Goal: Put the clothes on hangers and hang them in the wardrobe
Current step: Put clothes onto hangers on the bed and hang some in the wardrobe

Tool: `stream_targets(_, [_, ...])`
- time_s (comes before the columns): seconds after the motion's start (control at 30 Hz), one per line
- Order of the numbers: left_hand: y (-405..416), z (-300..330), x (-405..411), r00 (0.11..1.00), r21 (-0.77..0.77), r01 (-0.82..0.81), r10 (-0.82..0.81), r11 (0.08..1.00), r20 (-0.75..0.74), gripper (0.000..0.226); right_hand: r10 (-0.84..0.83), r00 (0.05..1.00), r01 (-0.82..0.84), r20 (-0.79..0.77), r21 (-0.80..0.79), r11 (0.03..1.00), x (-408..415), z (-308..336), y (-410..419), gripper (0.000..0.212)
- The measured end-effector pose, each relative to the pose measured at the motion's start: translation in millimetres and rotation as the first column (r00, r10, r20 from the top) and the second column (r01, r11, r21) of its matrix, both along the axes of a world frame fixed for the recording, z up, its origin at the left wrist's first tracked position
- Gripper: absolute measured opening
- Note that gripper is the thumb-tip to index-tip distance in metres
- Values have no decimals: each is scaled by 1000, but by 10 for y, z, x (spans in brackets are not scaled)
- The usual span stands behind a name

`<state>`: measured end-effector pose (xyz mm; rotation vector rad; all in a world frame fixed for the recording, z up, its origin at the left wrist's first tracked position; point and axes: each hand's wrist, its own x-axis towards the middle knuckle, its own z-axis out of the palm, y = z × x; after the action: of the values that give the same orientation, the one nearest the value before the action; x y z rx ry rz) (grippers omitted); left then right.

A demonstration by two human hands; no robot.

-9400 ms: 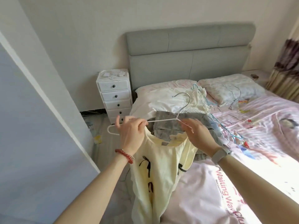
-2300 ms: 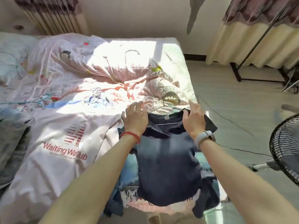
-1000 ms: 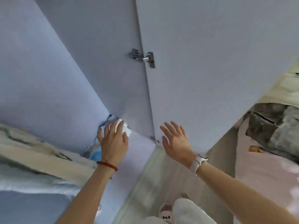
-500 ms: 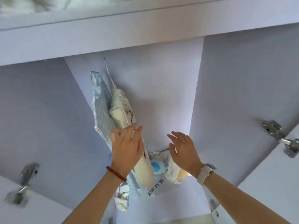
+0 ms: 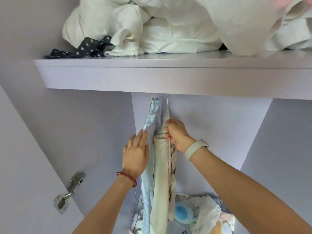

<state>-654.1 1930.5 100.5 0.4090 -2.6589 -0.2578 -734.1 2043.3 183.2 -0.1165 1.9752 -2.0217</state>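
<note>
Here, under the shelf (image 5: pixel 152 73), the right hand (image 5: pixel 177 134) pinches a cream garment's hanger (image 5: pixel 169 149) — the left hand (image 5: pixel 135 152), fingers straight, presses the blue garment (image 5: pixel 148 183) beside it.

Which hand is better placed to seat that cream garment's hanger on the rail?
Right. The right hand already pinches the hanger wire beside the cream garment. The left hand lies flat against the blue garment, probably keeping it aside.
</note>
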Motion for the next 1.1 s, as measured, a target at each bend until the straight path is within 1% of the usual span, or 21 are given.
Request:
stream_targets(0.07, [-7, -17, -19, 998, 36, 31, -30, 999, -47, 50, -123, 979, 145, -163, 128, 981, -96, -33, -26, 24])
stream_targets(0.13, [2, -45, -25, 995, 48, 62, -58, 997, -83, 51, -209, 944, 258, -255, 174, 950, -163, -62, 20, 26])
stream_targets(0.2, [4, -75, -32, 992, 56, 77, -71, 995, -100, 53, -235, 931, 284, -280, 147, 947, -192, -76, 90, 37])
stream_targets(0.27, [15, -94, -38, 992, 66, 82, -75, 994, -103, 54, -267, 915, 302, -301, 76, 950, -189, -64, 157, 41])
stream_targets(0.4, [69, -89, -36, 991, 97, 92, -82, 991, -102, 56, -337, 851, 346, -403, -54, 937, -84, 16, 336, 26])
stream_targets(0.47, [118, -91, -24, 993, 103, 66, -55, 992, -104, 57, -310, 856, 320, -414, -46, 946, 21, -81, 497, 27])
stream_targets(0.53, [205, -87, 20, 984, 108, 74, -56, 991, -167, 54, -268, 879, 303, -395, 30, 952, 178, -333, 705, 27])
stream_targets(0.6, [324, -92, 68, 955, 72, 123, -99, 990, -281, 47, -257, 905, 314, -339, 125, 941, 338, -647, 934, 33])
stream_targets(0.67, [450, -124, 126, 914, 7, 193, -177, 981, -365, 36, -284, 908, 368, -308, 261, 892, 500, -925, 1161, 43])
stream_targets(0.7, [518, -140, 159, 897, -18, 241, -230, 970, -378, 34, -310, 900, 404, -306, 320, 857, 597, -1037, 1271, 46])
stream_targets(0.77, [665, -201, 205, 868, -34, 349, -337, 937, -364, 33, -371, 873, 475, -316, 383, 792, 837, -1229, 1482, 51])
stream_targets(0.83, [852, -308, 248, 851, -23, 450, -436, 893, -294, 34, -439, 846, 532, -301, 448, 719, 1122, -1405, 1701, 51])
stream_targets(0.9, [1092, -442, 314, 816, -6, 550, -539, 835, -207, 36, -488, 832, 548, -263, 527, 650, 1450, -1567, 1939, 46])
stream_targets(0.97, [1402, -602, 408, 732, 58, 679, -670, 732, -126, 38, -515, 826, 526, -230, 644, 556, 1828, -1704, 2191, 39])
stream_targets(1.0, [1577, -685, 478, 665, 120, 746, -743, 655, -83, 40, -523, 823, 507, -221, 700, 503, 2034, -1766, 2320, 36])
stream_targets(1.03, [1755, -773, 569, 578, 207, 804, -814, 557, -53, 39, -533, 820, 488, -209, 742, 460, 2250, -1829, 2449, 34])
stream_targets(1.07, [1929, -866, 670, 478, 321, 840, -877, 438, -55, 34, -549, 813, 473, -196, 772, 424, 2469, -1881, 2573, 32])
stream_targets(1.1, [2103, -958, 788, 381, 441, 842, -921, 311, -78, 26, -572, 800, 461, -180, 795, 394, 2695, -1920, 2698, 30])
